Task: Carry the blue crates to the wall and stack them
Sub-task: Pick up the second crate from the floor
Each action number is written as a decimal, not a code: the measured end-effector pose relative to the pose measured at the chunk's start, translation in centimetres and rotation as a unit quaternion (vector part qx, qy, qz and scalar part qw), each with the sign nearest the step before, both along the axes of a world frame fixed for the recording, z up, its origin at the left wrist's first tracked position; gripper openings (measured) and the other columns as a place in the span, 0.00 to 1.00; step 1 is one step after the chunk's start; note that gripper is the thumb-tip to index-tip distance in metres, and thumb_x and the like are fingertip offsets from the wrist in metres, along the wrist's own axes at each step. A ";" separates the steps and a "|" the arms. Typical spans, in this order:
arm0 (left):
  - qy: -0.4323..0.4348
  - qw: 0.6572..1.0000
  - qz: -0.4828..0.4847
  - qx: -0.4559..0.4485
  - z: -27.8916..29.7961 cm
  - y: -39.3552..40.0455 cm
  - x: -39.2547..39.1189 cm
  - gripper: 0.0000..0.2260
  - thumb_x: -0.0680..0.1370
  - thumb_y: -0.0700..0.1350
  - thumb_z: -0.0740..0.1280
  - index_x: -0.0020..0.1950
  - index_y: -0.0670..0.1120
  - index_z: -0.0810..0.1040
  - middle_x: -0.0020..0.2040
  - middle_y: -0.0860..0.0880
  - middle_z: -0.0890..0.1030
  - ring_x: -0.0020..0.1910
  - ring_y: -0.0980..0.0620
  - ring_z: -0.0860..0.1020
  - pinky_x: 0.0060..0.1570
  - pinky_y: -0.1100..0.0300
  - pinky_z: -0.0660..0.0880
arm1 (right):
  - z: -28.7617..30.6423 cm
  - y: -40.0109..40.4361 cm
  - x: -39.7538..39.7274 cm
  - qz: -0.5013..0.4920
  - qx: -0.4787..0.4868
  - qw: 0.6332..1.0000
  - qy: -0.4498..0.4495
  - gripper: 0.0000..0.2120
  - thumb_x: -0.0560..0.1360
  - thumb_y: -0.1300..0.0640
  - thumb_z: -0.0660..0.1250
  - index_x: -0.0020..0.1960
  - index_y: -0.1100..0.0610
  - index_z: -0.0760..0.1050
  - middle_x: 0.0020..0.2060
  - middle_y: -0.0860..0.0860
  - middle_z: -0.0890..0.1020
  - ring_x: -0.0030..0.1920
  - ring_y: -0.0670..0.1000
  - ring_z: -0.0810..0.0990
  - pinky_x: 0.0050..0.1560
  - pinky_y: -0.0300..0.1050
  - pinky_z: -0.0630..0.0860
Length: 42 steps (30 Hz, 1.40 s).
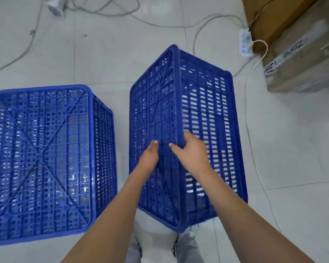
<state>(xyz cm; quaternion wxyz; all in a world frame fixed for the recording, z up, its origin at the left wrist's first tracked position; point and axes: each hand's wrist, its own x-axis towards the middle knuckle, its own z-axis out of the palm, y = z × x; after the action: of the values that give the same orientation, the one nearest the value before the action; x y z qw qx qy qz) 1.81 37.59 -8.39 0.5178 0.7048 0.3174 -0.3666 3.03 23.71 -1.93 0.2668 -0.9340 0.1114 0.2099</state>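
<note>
Two blue perforated plastic crates are on the tiled floor. The left crate lies upside down, its ribbed base facing up. The right crate is tipped up on one side, its base turned to the left. My right hand grips the upper edge of this tilted crate where base and side wall meet. My left hand rests flat against its base, fingers straight and together, just left of the right hand. Both forearms reach in from the bottom.
Cardboard boxes stand at the right, with a white power strip beside them. Cables trail across the floor to the right of the tilted crate and along the top. A white fan sits at the top left. My feet show below.
</note>
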 end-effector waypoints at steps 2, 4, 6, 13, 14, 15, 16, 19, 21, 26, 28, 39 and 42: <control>0.016 0.996 0.088 -0.028 0.8 0.7 0.3 0.32 0.80 0.67 0.48 0.80 0.52 0.58 0.80 0.47 0.60 0.77 0.44 0.62 0.72 0.46 0.62 | 0.1 2.0 0.4 -0.028 0.140 0.989 0.051 0.18 0.78 0.44 0.65 0.43 0.59 0.71 0.28 0.54 0.74 0.27 0.56 0.77 0.28 0.50 0.76; 0.021 0.986 0.161 -0.042 1.1 2.3 0.5 0.34 0.79 0.69 0.50 0.78 0.51 0.63 0.77 0.46 0.66 0.74 0.44 0.67 0.69 0.48 0.66 | -0.3 2.6 0.4 -0.049 0.160 0.984 0.064 0.19 0.81 0.46 0.61 0.42 0.61 0.72 0.30 0.57 0.77 0.28 0.58 0.78 0.32 0.52 0.78; -0.003 0.979 0.200 -0.025 0.9 4.5 0.3 0.37 0.76 0.72 0.53 0.78 0.51 0.65 0.75 0.46 0.70 0.71 0.43 0.71 0.66 0.45 0.70 | -1.2 1.0 0.3 -0.081 0.039 0.995 -0.034 0.15 0.82 0.49 0.59 0.46 0.59 0.75 0.34 0.54 0.79 0.34 0.57 0.77 0.36 0.50 0.75; -0.058 0.972 0.028 0.225 -3.8 11.7 -0.6 0.47 0.74 0.63 0.68 0.81 0.45 0.45 0.75 0.35 0.66 0.52 0.34 0.79 0.40 0.45 0.79 | -6.5 -6.4 -0.2 -0.286 0.142 0.936 0.149 0.33 0.77 0.38 0.64 0.73 0.58 0.64 0.67 0.58 0.73 0.64 0.59 0.76 0.66 0.52 0.72; -0.054 0.971 0.019 0.234 -4.3 11.8 -0.3 0.48 0.73 0.64 0.69 0.81 0.45 0.46 0.73 0.33 0.67 0.57 0.31 0.78 0.45 0.39 0.80 | -7.0 -6.3 -0.6 -0.303 0.196 0.910 0.202 0.33 0.76 0.34 0.62 0.69 0.58 0.69 0.62 0.56 0.79 0.60 0.58 0.79 0.65 0.53 0.75; -0.049 0.969 0.014 0.243 -4.7 11.8 0.0 0.48 0.72 0.64 0.69 0.80 0.45 0.46 0.73 0.32 0.66 0.60 0.30 0.76 0.49 0.36 0.79 | -7.1 -6.0 -0.9 -0.307 0.229 0.894 0.232 0.34 0.74 0.31 0.61 0.65 0.59 0.74 0.56 0.56 0.83 0.56 0.57 0.82 0.62 0.54 0.78; -0.045 0.967 0.009 0.250 -4.9 11.7 0.1 0.47 0.73 0.64 0.68 0.80 0.45 0.47 0.74 0.33 0.64 0.62 0.29 0.75 0.51 0.34 0.78 | -7.3 -5.7 -1.1 -0.305 0.241 0.890 0.239 0.36 0.73 0.29 0.60 0.61 0.60 0.77 0.53 0.57 0.84 0.54 0.59 0.83 0.60 0.55 0.79; -0.047 0.964 0.004 0.261 -4.6 11.4 0.0 0.47 0.74 0.64 0.68 0.80 0.43 0.46 0.78 0.34 0.58 0.62 0.31 0.75 0.54 0.34 0.77 | -7.3 -4.5 -1.2 -0.284 0.239 0.904 0.211 0.31 0.74 0.32 0.64 0.58 0.60 0.79 0.53 0.56 0.85 0.51 0.56 0.83 0.54 0.48 0.80; -0.042 0.964 0.005 0.261 -4.5 11.4 0.2 0.47 0.74 0.64 0.68 0.80 0.42 0.46 0.78 0.35 0.56 0.64 0.31 0.74 0.55 0.35 0.76 | -7.0 -4.0 -1.0 -0.274 0.249 0.910 0.189 0.19 0.77 0.41 0.67 0.55 0.56 0.80 0.47 0.50 0.85 0.42 0.46 0.83 0.39 0.39 0.77; -0.037 0.971 0.020 0.236 -4.3 10.5 0.2 0.48 0.75 0.63 0.68 0.81 0.43 0.43 0.79 0.37 0.56 0.66 0.33 0.74 0.55 0.40 0.78 | -5.8 -4.0 -1.2 -0.290 0.198 0.923 0.155 0.17 0.75 0.42 0.69 0.49 0.57 0.81 0.41 0.51 0.85 0.36 0.48 0.82 0.38 0.43 0.79; -0.033 0.975 0.028 0.217 -4.5 9.9 0.2 0.49 0.74 0.64 0.68 0.81 0.45 0.41 0.79 0.37 0.59 0.62 0.33 0.76 0.51 0.40 0.79 | -4.9 -4.3 -1.5 -0.297 0.160 0.934 0.112 0.21 0.75 0.40 0.69 0.47 0.59 0.82 0.39 0.54 0.86 0.34 0.50 0.82 0.38 0.44 0.79; -0.065 0.995 0.013 0.073 -3.3 3.6 2.4 0.25 0.82 0.59 0.57 0.75 0.47 0.68 0.70 0.45 0.74 0.57 0.46 0.79 0.55 0.52 0.76 | -4.3 2.0 -6.5 -0.074 -0.116 0.990 0.000 0.19 0.81 0.42 0.59 0.48 0.59 0.73 0.34 0.52 0.78 0.35 0.56 0.78 0.33 0.46 0.67; -0.042 0.998 -0.004 -0.047 -2.0 0.0 2.4 0.24 0.82 0.61 0.56 0.71 0.47 0.70 0.66 0.54 0.74 0.63 0.50 0.74 0.63 0.53 0.71 | -8.3 4.2 -8.0 -0.033 -0.074 0.994 0.072 0.16 0.83 0.48 0.57 0.55 0.60 0.74 0.47 0.55 0.83 0.47 0.56 0.82 0.42 0.47 0.72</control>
<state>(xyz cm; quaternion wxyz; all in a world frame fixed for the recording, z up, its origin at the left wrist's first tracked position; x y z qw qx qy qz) 4.24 37.60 -10.39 0.5614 0.6960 0.2752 -0.3532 -4.99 27.91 -10.19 0.1949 -0.9295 0.1763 0.2587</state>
